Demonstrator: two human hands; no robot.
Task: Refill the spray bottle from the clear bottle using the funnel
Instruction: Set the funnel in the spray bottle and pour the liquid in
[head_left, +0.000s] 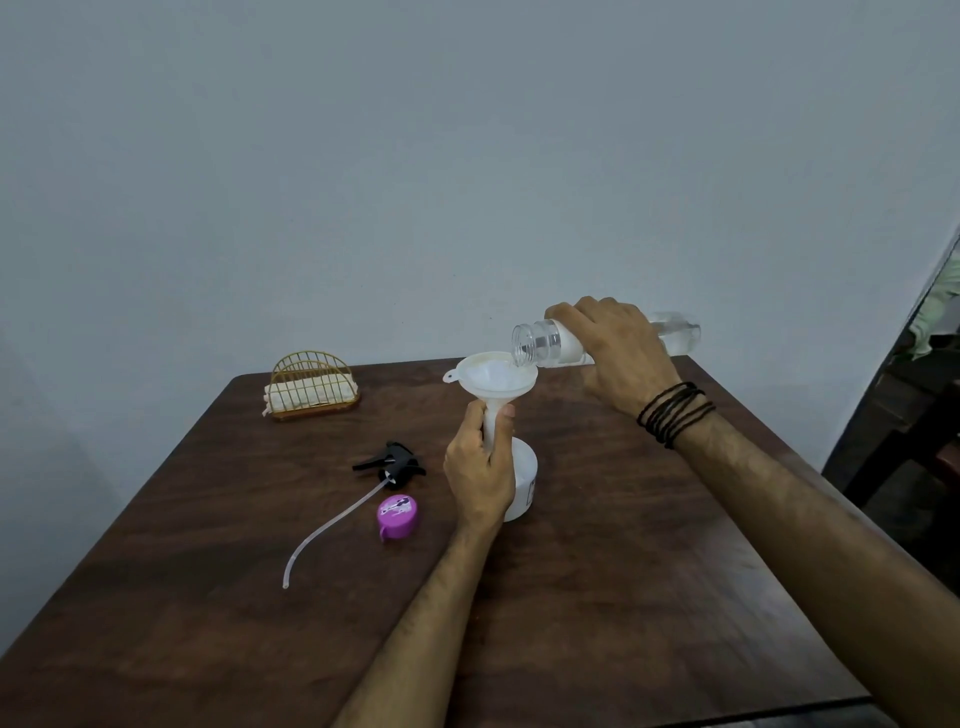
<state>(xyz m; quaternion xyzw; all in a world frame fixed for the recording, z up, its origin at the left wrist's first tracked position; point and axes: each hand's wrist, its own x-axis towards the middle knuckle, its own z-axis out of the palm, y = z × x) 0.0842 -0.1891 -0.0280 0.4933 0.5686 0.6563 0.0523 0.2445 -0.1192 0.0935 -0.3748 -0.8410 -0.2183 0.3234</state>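
Note:
A white spray bottle (523, 478) stands uncapped on the dark wooden table (597, 597). A white funnel (488, 380) sits in its neck. My left hand (480, 473) grips the funnel's stem and the bottle's neck. My right hand (618, 353) holds the clear bottle (540, 340) tipped almost level, with its open mouth over the funnel's right rim. Clear liquid shows inside the bottle. The black spray head (395, 464) with its long clear tube lies on the table to the left.
A purple cap (398, 513) lies just left of my left wrist. A gold wire holder (311, 385) with folded cloth stands at the table's back left. A dark chair or frame (893, 405) is beyond the table's right edge.

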